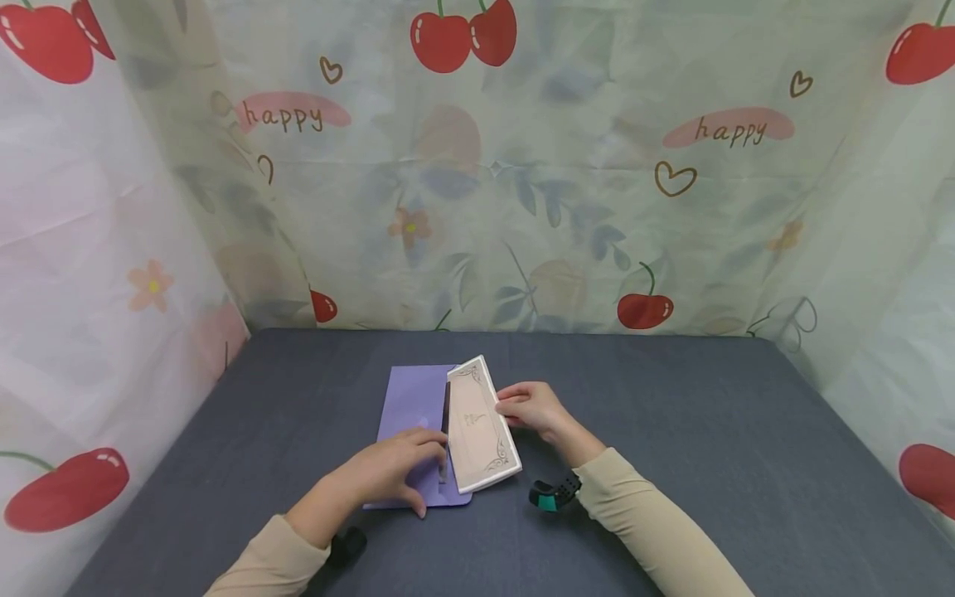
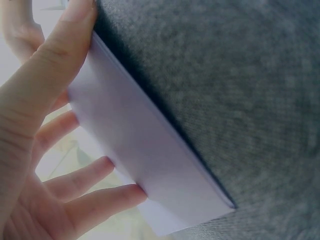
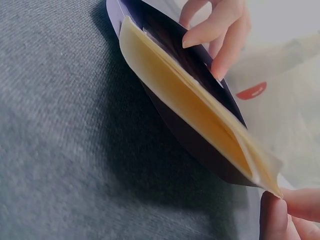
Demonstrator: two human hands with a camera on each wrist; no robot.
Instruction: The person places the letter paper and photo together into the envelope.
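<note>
A purple folder [image 1: 412,402] lies on the table, with a dark strip along its inner part. Over its right side, tilted, is a cream card-like piece [image 1: 473,435] with ornate corner patterns and a pale border. My right hand [image 1: 535,410] pinches its right edge between thumb and fingers; the right wrist view shows its layered, gaping pale edge [image 3: 195,107]. My left hand [image 1: 384,466] rests on the folder, thumb at the near edge and fingers spread over the top. In the left wrist view, fingertips [image 2: 137,192] touch the folder's lavender face [image 2: 130,130].
Dark grey cloth covers the table [image 1: 642,398]. A patterned curtain [image 1: 485,207] with cherries and "happy" lettering stands behind and along the sides. A black and teal wrist device [image 1: 552,494] is near the right sleeve.
</note>
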